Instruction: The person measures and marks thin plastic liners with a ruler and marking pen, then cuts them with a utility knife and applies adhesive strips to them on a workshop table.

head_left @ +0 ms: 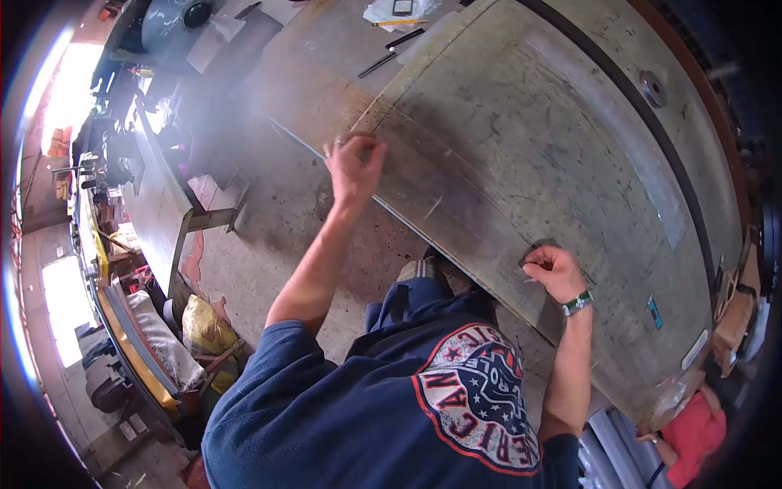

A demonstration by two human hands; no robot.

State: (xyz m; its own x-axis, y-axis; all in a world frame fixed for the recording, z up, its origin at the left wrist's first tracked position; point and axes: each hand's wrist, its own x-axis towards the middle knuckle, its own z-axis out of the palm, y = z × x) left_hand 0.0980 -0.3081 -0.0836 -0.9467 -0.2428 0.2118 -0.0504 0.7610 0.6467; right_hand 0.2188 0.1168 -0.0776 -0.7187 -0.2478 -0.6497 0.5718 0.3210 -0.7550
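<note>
My left hand (pixel 356 167) is over the left corner of a large worn grey-green tabletop (pixel 562 147), its thumb and fingers pinched together. Farther right, near the table's front edge, my right hand (pixel 552 270) is also in a pinch, with a patterned band on the wrist. A clear, thin sheet or film seems to lie along the edge between the hands, but its outline is hard to see. What either pinch holds is too small to tell.
On the table are a blue-green cutter (pixel 655 313) and a round metal disc (pixel 652 88). Dark tools (pixel 391 54) and a pencil (pixel 399 24) lie at the top. A person in red (pixel 695 436) is at lower right. A bench (pixel 155 196) stands left.
</note>
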